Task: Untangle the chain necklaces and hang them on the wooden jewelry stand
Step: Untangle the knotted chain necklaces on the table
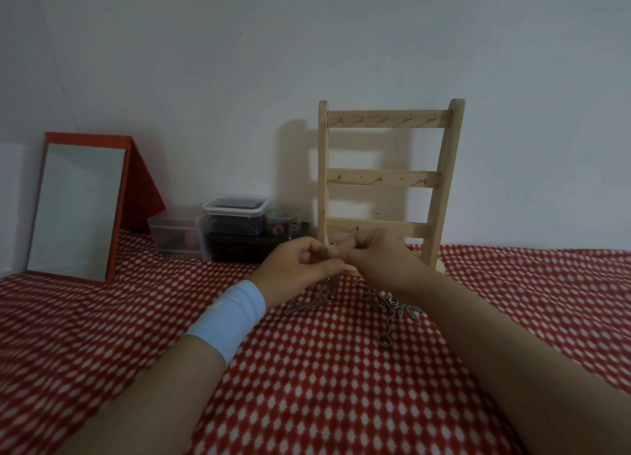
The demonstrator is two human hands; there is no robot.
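Observation:
The wooden jewelry stand (386,178) stands upright against the wall, a ladder-like frame with three hooked rails, all hooks bare. Just in front of its base my left hand (300,266) and my right hand (379,260) meet fingertip to fingertip, both pinching the tangled silver chain necklaces. One bunch of chain (309,301) droops from under my left hand onto the cloth. Another chain with leaf-shaped pendants (392,306) trails from under my right hand and ends in a ring clasp (384,341). The pinched part is hidden by my fingers.
A red-and-white patterned cloth (307,386) covers the surface. A red-framed standing mirror (78,208) leans at the left. Clear plastic boxes (232,225) with small items sit between the mirror and the stand. A light blue band (227,318) wraps my left wrist.

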